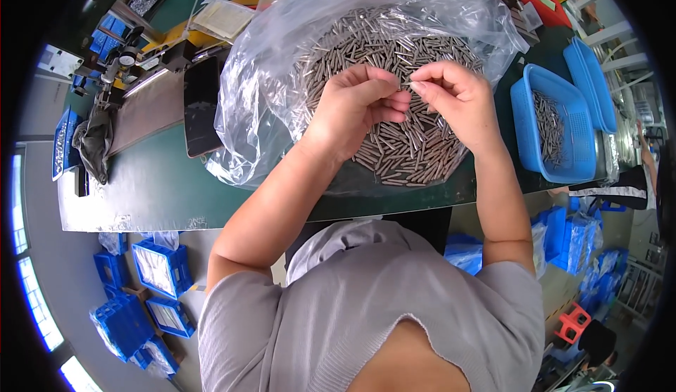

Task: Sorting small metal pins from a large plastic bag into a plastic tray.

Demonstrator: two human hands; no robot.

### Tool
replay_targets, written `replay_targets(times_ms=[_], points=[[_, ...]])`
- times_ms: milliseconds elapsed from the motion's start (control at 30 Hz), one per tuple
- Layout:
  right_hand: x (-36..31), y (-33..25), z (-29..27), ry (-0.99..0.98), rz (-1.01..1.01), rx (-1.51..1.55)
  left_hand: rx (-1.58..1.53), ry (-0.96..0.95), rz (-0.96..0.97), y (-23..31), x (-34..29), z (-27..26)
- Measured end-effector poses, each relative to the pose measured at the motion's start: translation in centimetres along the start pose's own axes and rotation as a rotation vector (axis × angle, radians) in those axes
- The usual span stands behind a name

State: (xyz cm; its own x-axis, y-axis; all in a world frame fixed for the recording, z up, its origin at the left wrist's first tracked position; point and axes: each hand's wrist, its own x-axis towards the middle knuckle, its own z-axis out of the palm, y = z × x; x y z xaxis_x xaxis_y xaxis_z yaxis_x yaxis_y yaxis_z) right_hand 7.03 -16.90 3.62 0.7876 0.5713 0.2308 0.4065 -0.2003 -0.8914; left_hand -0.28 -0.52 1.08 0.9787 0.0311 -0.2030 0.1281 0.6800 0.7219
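Observation:
A large heap of small, slim metal pins [415, 149] lies on a clear plastic bag [246, 103] spread over the green table. Above the heap, my left hand [359, 103] is closed, thumb against forefinger with the other fingers curled; what sits in that pinch is hidden. Close by on its right, my right hand [461, 100] pinches a tiny shiny piece, apparently the end of one metal pin, between thumb and forefinger. The fingertips of both hands nearly meet there.
A blue plastic basket [524, 117] with more pins stands at the right, a second blue basket [590, 86] beside it. A dark phone or tablet [201, 107] lies left of the bag. Farther left is a gauge stand [127, 58]. A red bin [553, 5] sits far right.

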Motion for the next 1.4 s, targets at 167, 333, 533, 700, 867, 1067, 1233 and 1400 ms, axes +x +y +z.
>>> replay_targets(times_ms=[167,333,533,700,867,1067,1233,1400], points=[[-0.2,-0.2,-0.1,-0.004,-0.025,0.002,0.008,-0.015,-0.009,-0.1,0.1,-0.1],[-0.2,-0.2,-0.1,-0.018,0.015,0.092,0.001,-0.003,-0.023,-0.2,0.0,-0.1],[-0.1,-0.3,-0.4,-0.056,0.081,0.181,-0.037,-0.004,-0.014,-0.1,0.0,0.2],[0.0,0.1,0.2,-0.083,0.068,0.148,-0.028,-0.065,-0.023,-0.3,0.0,0.2],[0.1,0.6,0.1,-0.09,0.15,0.101,0.021,-0.034,-0.018,-0.4,0.0,0.4],[0.5,1.0,0.5,0.014,0.241,0.306,-0.002,0.016,0.019,-0.4,0.0,0.4],[1.5,1.4,-1.1,0.139,0.393,0.736,-0.011,0.173,0.072,0.3,0.1,0.1],[1.9,3.6,-1.5,-0.319,0.385,1.034,-0.077,0.229,0.17,0.5,0.2,0.0]])
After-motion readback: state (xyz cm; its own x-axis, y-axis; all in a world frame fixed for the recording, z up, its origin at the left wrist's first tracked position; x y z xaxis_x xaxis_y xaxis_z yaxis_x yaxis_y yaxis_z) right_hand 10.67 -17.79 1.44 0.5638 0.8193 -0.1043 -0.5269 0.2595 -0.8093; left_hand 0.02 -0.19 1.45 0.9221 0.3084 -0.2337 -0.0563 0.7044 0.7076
